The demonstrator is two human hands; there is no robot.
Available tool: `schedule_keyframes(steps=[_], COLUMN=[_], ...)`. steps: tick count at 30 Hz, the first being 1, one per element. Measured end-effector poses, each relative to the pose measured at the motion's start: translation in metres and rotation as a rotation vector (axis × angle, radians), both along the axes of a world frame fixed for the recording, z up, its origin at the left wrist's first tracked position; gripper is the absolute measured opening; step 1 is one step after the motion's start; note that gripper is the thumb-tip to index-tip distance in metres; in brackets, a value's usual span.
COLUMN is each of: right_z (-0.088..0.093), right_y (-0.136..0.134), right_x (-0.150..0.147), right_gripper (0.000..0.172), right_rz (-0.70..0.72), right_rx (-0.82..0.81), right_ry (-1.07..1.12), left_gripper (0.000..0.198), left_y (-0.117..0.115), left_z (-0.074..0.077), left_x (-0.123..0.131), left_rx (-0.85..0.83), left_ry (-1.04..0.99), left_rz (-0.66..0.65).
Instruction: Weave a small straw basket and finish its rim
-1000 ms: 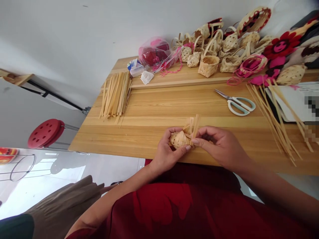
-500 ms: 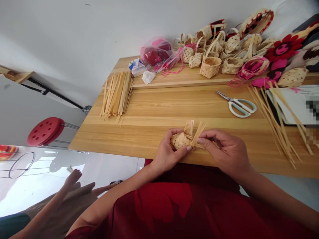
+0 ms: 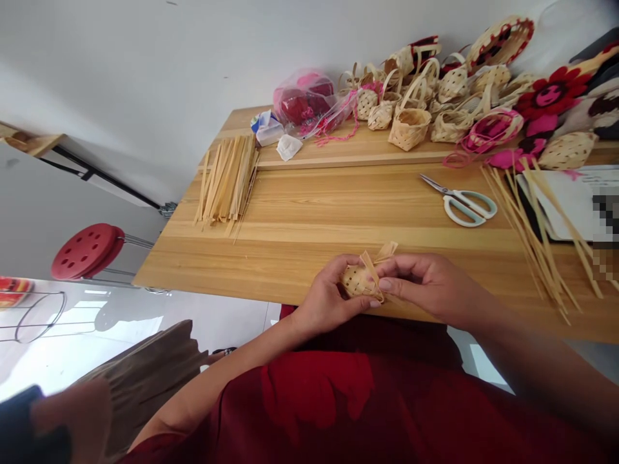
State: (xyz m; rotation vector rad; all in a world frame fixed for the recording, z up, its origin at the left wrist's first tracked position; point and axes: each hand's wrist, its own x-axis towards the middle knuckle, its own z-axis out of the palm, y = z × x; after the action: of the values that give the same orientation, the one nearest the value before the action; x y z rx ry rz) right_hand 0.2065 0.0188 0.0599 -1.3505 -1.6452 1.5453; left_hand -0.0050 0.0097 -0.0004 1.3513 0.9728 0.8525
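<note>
Cupped a small, rounded, tan woven-strip piece (image 3: pixel 354 279) in left hand (image 3: pixel 331 293), by the front edge of a brown wooden table (image 3: pixel 290 238); seemingly pinched a flat tan strip (image 3: pixel 370 264) in right hand (image 3: pixel 420 285); had broad tabletop beyond.

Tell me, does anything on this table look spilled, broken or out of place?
Nothing looks spilled or broken. The loose strips on the right stand out: they lie splayed, some across the notebook, unlike the neater strip bundle on the left. What looks like a crumpled white tissue sits near that bundle.
</note>
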Motion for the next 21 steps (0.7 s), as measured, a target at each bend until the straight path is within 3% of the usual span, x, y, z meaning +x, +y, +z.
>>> schedule_keyframes(steps=[4, 9, 11, 14, 17, 21], right_z=[-0.004, -0.006, -0.008, -0.013, -0.016, -0.016], right_y=[0.001, 0.0, 0.001, 0.002, 0.001, -0.008], right_x=[-0.002, -0.005, -0.006, -0.006, -0.007, -0.01], right_gripper=[0.025, 0.036, 0.038, 0.037, 0.031, 0.018], right_rz=[-0.086, -0.079, -0.086, -0.177, -0.319, -0.355], right_rx=[-0.079, -0.06, -0.041, -0.014, 0.073, 0.345], right_ry=[0.023, 0.006, 0.02, 0.07, 0.082, -0.147], left_gripper=[0.067, 0.045, 0.046, 0.059, 0.056, 0.045], left_y=[-0.001, 0.003, 0.004, 0.007, 0.01, 0.014], left_z=[0.003, 0.003, 0.003, 0.005, 0.006, 0.009], left_x=[-0.003, -0.007, -0.007, -0.005, -0.002, 0.001], left_rx=[0.007, 0.083, 0.071, 0.008, -0.04, -0.086], left_ry=[-0.057, -0.116, -0.095, -0.083, -0.112, -0.13], left_rz=[-0.071, -0.171, -0.182, -0.122, -0.016, 0.062])
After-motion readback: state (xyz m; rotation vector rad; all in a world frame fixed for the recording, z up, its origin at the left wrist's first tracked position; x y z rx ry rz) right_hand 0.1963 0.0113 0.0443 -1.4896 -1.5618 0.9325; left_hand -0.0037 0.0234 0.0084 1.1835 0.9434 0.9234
